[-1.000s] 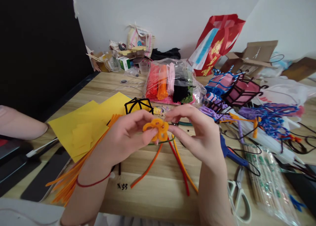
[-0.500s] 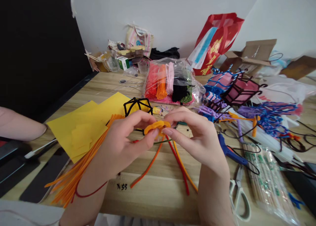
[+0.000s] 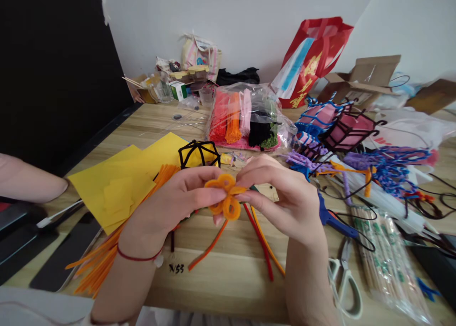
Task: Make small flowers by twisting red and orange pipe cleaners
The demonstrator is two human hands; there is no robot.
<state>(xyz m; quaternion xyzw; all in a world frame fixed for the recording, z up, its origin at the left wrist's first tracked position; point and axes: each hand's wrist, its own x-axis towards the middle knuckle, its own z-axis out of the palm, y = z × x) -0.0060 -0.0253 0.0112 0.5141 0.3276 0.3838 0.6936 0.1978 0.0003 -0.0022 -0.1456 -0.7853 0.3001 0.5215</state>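
Note:
An orange pipe-cleaner flower with looped petals is held up between both hands above the table, its face toward me. My left hand pinches it from the left, thumb across its middle. On the right, my right hand grips a petal between thumb and fingers. Beneath them lie loose stems: an orange pipe cleaner, a red pipe cleaner and a yellow-orange one. Just behind my left hand stands a black-framed lantern shape with yellow panels, partly hidden.
Left are yellow sheets, an orange pipe-cleaner bundle, a phone and another person's arm. Behind is a bag of pipe cleaners. Right are a blue-handled glue gun, scissors, wrapped sticks and pink lanterns.
The flower has been tilted from nearly edge-on to face me, showing its looped petals. My left hand has rotated, its thumb now over the flower's centre.

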